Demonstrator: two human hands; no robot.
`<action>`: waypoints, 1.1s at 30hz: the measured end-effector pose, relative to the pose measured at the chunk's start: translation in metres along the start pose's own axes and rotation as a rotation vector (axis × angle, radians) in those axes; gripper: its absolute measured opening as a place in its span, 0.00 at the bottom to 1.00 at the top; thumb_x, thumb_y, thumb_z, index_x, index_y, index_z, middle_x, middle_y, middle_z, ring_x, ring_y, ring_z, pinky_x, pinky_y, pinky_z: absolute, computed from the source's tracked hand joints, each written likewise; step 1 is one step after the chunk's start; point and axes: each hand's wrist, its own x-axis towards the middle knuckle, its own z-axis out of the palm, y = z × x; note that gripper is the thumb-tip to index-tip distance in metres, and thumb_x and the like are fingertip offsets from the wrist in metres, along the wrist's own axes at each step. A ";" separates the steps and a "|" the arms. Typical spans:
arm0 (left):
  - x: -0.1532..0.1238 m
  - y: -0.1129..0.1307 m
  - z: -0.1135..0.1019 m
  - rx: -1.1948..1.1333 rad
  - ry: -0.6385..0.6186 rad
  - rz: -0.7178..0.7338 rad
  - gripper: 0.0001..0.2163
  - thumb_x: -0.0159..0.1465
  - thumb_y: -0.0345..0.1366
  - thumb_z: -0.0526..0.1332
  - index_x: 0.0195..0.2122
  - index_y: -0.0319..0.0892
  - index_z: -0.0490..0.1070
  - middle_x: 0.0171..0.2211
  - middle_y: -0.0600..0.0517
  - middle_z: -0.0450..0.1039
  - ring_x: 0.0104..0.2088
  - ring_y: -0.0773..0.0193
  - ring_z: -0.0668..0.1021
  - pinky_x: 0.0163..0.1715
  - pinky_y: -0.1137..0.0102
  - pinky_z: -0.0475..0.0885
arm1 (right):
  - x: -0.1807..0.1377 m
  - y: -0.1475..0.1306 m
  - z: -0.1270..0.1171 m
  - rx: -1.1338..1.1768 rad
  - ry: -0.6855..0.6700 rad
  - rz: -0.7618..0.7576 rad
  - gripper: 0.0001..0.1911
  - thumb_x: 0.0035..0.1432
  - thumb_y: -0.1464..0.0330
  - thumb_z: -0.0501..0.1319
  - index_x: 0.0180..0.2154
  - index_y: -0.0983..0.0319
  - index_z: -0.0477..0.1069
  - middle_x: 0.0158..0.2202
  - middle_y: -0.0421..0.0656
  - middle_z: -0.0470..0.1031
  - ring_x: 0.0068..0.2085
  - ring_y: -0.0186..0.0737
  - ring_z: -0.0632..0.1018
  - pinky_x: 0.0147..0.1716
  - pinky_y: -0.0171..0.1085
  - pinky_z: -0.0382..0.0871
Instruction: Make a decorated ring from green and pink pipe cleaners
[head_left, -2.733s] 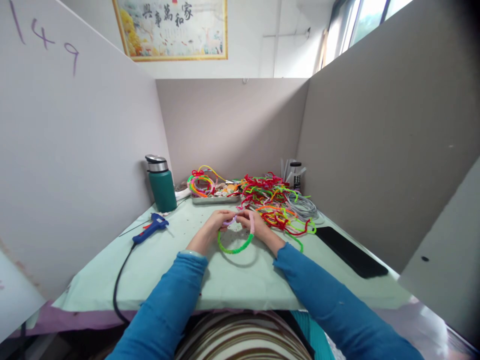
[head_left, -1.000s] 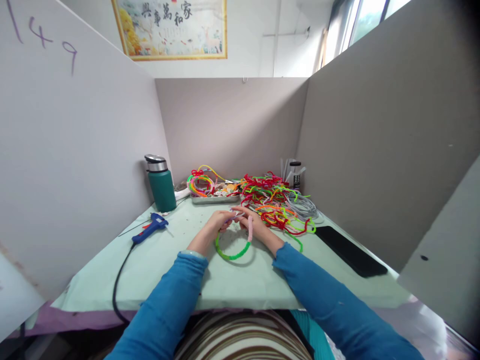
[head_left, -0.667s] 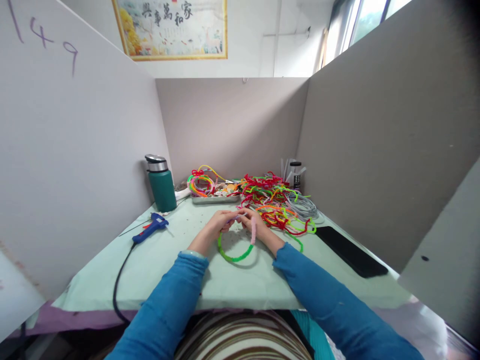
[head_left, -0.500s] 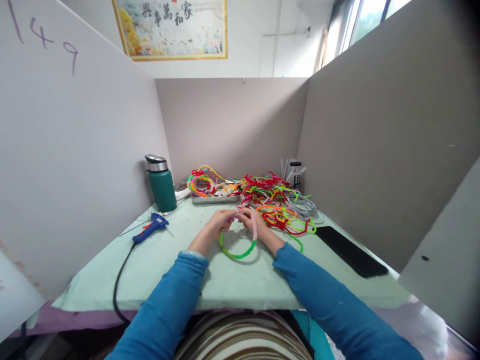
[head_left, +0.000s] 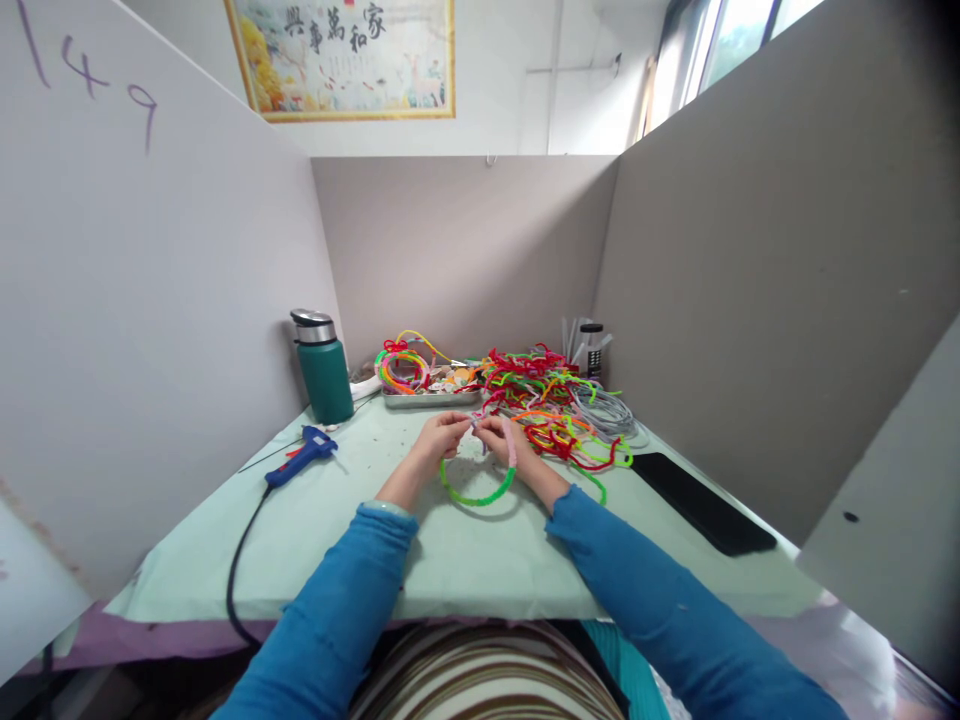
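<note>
Between my hands is a ring of fuzzy pipe cleaner [head_left: 480, 500], green along the bottom and pale pink on its right side. My left hand [head_left: 444, 437] pinches its upper left part, where a light purple stretch shows at the fingertips. My right hand [head_left: 501, 440] is closed on the upper right part, fingertips close to the left ones. A short purplish end hangs between the hands. The fingers partly hide the top of the ring, and the ring's lower curve hangs just above the table.
Behind my hands lies a tangle of colourful pipe cleaners [head_left: 536, 385]. A metal tray [head_left: 431, 400] has coiled pipe cleaners and small pieces. At left are a green bottle [head_left: 324, 375] and a blue glue gun [head_left: 304, 457] with its cord; at right, a black phone-like slab [head_left: 701, 502]. Partitions enclose the table.
The ring has lifted slightly. My left fingers have straightened a little at the top, and a short purplish end now shows hanging between the hands.
</note>
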 end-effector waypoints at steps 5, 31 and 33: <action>-0.002 0.001 0.001 0.043 0.001 0.017 0.12 0.49 0.39 0.66 0.29 0.37 0.68 0.15 0.61 0.52 0.14 0.78 0.53 0.15 0.75 0.43 | -0.004 -0.015 -0.003 0.072 -0.071 0.060 0.11 0.50 0.63 0.57 0.25 0.64 0.70 0.17 0.37 0.64 0.21 0.32 0.64 0.21 0.31 0.56; 0.002 -0.002 -0.005 0.041 -0.085 -0.097 0.11 0.49 0.38 0.67 0.25 0.37 0.68 0.14 0.60 0.52 0.14 0.77 0.53 0.17 0.73 0.42 | -0.007 -0.009 -0.001 0.082 -0.051 0.113 0.15 0.47 0.59 0.62 0.29 0.66 0.73 0.19 0.39 0.67 0.21 0.30 0.64 0.20 0.31 0.56; 0.002 -0.003 -0.006 0.053 -0.099 -0.101 0.11 0.49 0.38 0.67 0.26 0.37 0.68 0.14 0.60 0.52 0.14 0.77 0.53 0.17 0.73 0.42 | -0.007 -0.009 -0.001 0.072 -0.049 0.109 0.16 0.47 0.58 0.62 0.29 0.66 0.73 0.20 0.39 0.68 0.21 0.30 0.64 0.20 0.31 0.57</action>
